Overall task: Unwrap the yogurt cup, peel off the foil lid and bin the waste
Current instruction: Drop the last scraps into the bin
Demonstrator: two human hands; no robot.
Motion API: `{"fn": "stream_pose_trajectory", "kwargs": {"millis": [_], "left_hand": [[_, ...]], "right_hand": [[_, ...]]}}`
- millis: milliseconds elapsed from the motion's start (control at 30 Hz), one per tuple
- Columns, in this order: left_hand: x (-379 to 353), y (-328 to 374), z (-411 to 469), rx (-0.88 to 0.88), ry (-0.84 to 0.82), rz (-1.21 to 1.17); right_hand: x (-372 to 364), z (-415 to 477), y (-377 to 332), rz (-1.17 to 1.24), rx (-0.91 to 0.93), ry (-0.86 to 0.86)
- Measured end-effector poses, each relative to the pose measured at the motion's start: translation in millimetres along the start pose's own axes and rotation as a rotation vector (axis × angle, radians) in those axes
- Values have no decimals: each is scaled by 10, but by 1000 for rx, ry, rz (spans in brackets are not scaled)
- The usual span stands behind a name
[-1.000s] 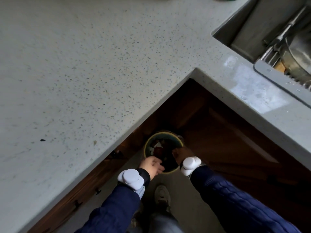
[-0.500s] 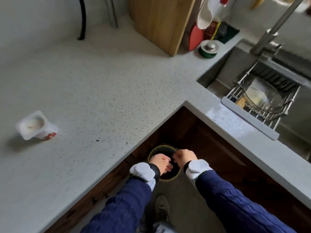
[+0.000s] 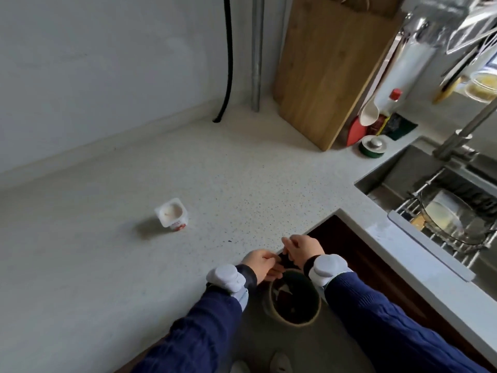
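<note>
The left hand (image 3: 262,265) and the right hand (image 3: 302,250) are close together at the inner corner of the countertop (image 3: 134,265), just above the bin (image 3: 294,298). The fingers of both hands are curled and almost touch each other. Something small and dark shows between them, but I cannot tell what it is, and I cannot tell if either hand really pinches it. Each wrist carries a white device, and both sleeves are dark blue.

The bin is a round, dark container on the floor at 6 o'clock from the hands; some pale and dark scraps lie inside it.

The yogurt cup (image 3: 172,215) stands upright on the countertop, well apart from the hands, at about 10 o'clock from them. Its top is open and the pale yogurt is visible inside.

At 12 o'clock a wooden cutting board (image 3: 320,76) leans on the wall. At 2 o'clock from the hands is the sink (image 3: 398,170), with a wire rack (image 3: 468,254) holding a glass bowl (image 3: 451,219).
</note>
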State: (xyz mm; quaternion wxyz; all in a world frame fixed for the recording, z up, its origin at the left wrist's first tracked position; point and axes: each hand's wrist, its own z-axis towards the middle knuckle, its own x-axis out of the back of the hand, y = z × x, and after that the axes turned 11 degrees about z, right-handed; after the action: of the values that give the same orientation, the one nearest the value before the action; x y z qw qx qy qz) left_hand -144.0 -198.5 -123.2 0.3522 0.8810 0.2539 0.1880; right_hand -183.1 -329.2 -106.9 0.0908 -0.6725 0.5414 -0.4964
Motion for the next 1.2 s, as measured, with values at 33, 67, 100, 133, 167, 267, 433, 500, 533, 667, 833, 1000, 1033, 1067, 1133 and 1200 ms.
{"fn": "stream_pose_trajectory", "kwargs": {"millis": [33,67,100,133,167,267,433,500,533,667,833,1000,1033,1067,1133,1200], "left_hand": [[105,-23,-68,-3,36,-26],[215,-43,-138,-2,79,-64],[271,-41,-159,1,102,-85],[350,-51,-191,3,134,-101],[501,-89,-269,1,181,-134],[814,-148,-397,8,254,-221],[1213,-326,-534,64,393,-340],[1323,-403,-562,86,449,-362],[1409,-449,-567,103,506,-398],[1644,-557,-554,139,724,-424],[1879,-546,-498,181,886,-438],[1926,-450,-404,201,918,-437],[1935,-440,-381,209,921,-428],[1945,-443,-354,212,920,-430],[1952,-456,-316,225,908,-448],[1946,-470,-287,240,897,-470]], "right_hand": [[-50,6,-113,-16,26,-27],[-102,10,-232,-22,48,-50],[-122,30,-291,-13,62,-63],[-149,32,-384,-15,79,-77],[-228,48,-553,-41,119,-109],[-364,107,-882,-61,174,-180],[-548,232,-1257,-87,254,-264],[-603,261,-1326,-71,258,-287],[-654,314,-1414,-83,268,-315],[-786,434,-1578,-96,266,-362],[-959,637,-1754,-137,296,-375],[-1042,758,-1792,-153,282,-381],[-1056,778,-1800,-159,281,-391],[-1071,795,-1811,-168,282,-402],[-1093,821,-1818,-194,277,-412],[-1106,828,-1820,-205,258,-416]]}}
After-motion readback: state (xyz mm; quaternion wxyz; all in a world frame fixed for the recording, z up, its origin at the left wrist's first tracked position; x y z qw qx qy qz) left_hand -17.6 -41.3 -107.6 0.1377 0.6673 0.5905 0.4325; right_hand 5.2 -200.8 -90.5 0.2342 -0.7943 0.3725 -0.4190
